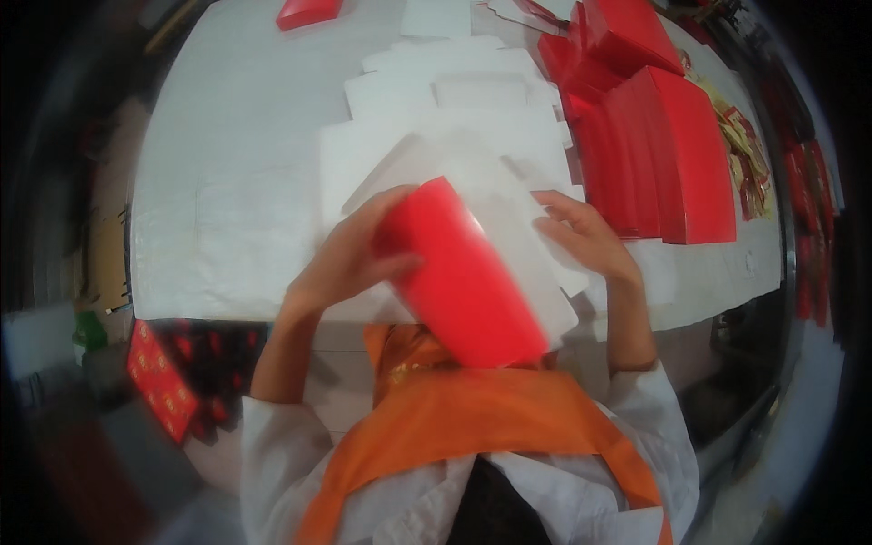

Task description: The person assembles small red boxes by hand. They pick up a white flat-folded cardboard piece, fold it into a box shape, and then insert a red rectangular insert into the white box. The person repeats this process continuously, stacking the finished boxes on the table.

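My left hand point(363, 250) is closed on a partly folded cardboard box point(468, 282), its thumb pressed on the red face. The box is tilted over the table's front edge, red outside and white inside, slightly blurred. Beside its raised white flap point(513, 218) is my right hand point(590, 236), its fingers stretched out and apart. Whether those fingertips touch the flap I cannot tell. Under and beyond the box lie overlapping flat white cardboard blanks point(445, 95).
Red folded boxes point(672, 154) stand in a row at the right of the white-covered table point(218, 200). Gold and red packets point(747, 168) lie beyond them. Another red piece point(309, 11) is at the far edge. A red patterned box point(163, 381) stands below the table, left.
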Motion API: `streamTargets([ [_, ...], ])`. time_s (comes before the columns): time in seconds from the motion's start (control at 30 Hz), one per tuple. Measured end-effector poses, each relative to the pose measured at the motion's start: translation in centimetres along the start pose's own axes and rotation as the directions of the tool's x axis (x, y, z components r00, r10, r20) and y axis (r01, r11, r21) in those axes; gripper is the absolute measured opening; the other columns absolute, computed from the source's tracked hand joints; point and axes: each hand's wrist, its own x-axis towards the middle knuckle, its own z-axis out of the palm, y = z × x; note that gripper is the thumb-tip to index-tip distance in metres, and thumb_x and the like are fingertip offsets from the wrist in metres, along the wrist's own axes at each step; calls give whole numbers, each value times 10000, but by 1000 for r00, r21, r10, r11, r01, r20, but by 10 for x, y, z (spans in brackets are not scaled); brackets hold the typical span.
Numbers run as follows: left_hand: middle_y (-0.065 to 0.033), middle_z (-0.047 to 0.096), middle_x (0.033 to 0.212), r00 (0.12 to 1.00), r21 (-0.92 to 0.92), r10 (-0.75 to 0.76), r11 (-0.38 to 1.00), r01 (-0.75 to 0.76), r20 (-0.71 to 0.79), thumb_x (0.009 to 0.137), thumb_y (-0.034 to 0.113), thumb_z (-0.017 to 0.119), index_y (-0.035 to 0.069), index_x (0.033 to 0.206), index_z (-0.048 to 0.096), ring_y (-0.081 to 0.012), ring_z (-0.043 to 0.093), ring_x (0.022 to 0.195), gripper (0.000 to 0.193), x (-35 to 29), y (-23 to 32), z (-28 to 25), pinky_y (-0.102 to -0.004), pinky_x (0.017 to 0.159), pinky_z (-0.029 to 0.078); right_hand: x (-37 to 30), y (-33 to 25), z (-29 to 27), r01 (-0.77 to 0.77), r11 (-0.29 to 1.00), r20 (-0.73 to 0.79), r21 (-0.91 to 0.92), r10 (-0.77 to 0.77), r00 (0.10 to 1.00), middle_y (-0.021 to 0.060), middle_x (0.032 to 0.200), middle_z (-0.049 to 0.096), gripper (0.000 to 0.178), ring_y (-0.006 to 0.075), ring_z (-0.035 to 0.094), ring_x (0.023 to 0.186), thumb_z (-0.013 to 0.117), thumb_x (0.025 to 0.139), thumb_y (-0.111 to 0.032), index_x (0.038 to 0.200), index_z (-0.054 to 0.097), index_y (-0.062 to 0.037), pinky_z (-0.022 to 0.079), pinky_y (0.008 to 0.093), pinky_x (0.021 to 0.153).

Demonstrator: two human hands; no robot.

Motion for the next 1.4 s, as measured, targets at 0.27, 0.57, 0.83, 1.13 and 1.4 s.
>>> streamTargets([
  [0.27,-70,582,957,966,-66,-192,981,184,-170,739,89,663,2,1076,477,-137,553,876,395,11,-19,33,-261,767,455,3,-16,-6,-16,996,154,-86,30,988,105,1047,573,319,162,528,944,444,891,-182,1154,500,-11,426,270,800],
  [0.57,-44,600,836,941,-47,-337,941,335,-40,755,144,659,-13,950,572,-111,553,761,266,16,0,27,-241,694,454,39,-24,23,-87,988,217,125,58,974,69,957,586,325,130,514,874,401,907,-228,1090,536,5,410,249,797],
  [0.83,-118,561,673,973,-138,-203,972,188,-106,765,214,619,-34,856,566,-176,532,601,269,15,-8,33,-283,579,431,35,-26,29,-9,1000,219,12,6,976,105,928,589,314,166,540,821,360,905,-217,1113,518,-44,423,272,761],
  [1.13,-4,584,748,954,-59,-296,954,294,-39,793,177,630,2,894,589,-74,519,681,207,25,5,27,-218,618,430,33,-32,27,1,1000,246,8,-3,969,139,1030,587,363,233,563,908,336,910,-225,1217,475,-90,419,307,823],
  [1.4,-10,583,734,951,-169,-305,941,293,-51,800,134,614,-4,861,587,-69,523,662,153,25,-5,37,-208,594,424,18,-32,45,-87,996,142,-1,86,986,182,1119,540,403,279,524,1028,339,919,-227,1295,369,-83,389,320,889],
])
